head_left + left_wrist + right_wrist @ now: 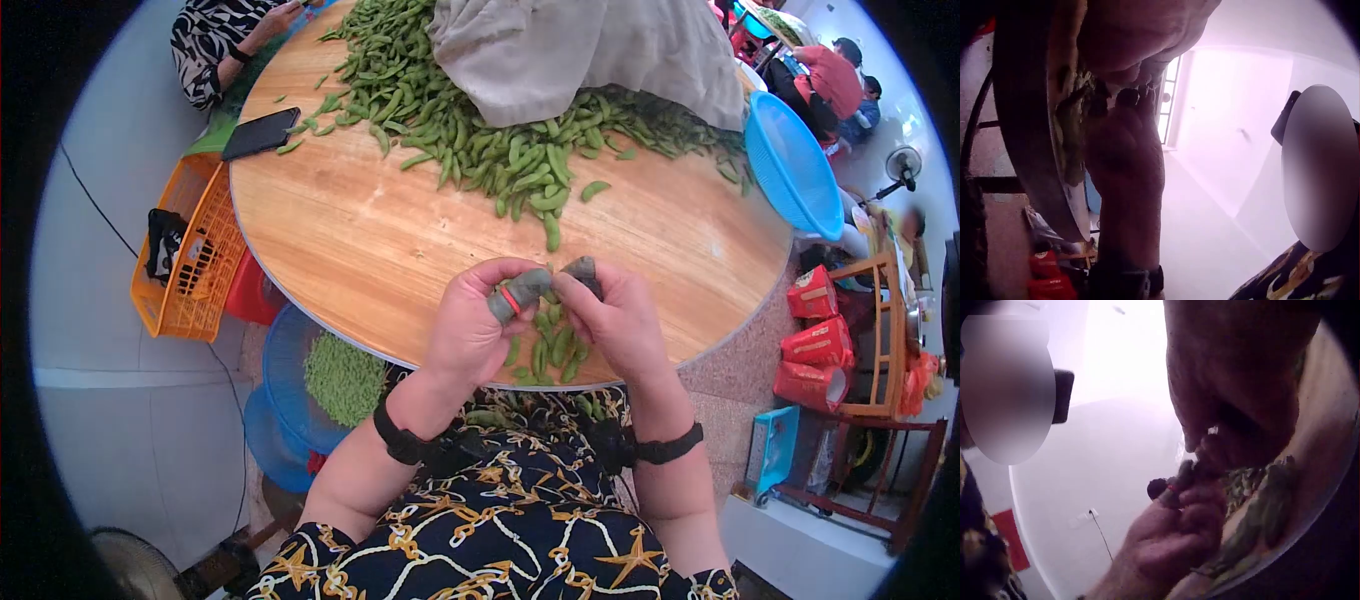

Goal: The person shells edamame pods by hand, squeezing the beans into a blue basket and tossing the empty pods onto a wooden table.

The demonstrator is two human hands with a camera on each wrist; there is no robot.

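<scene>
In the head view the left hand [470,325] and right hand [620,320] meet at the fingertips above the table's near edge. Both pinch a green pod, mostly hidden by the fingers. Grey-green wraps cover both thumbs; a red band circles the left wrap [516,299]. Loose green pods [545,352] lie beneath the hands. Beyond them a large heap of pods [430,100] spreads under a grey cloth [590,55]. The left wrist view shows the left hand [1141,37] above the right hand [1125,150]; in the right wrist view both hands are dark.
On the round wooden table [340,220] lie a phone [261,134] at the left and a blue basket [795,165] at the right edge. An orange crate [195,255] and a blue basket of shelled beans [343,380] stand left, below table height. Another person's arm [255,40] reaches in at the top left.
</scene>
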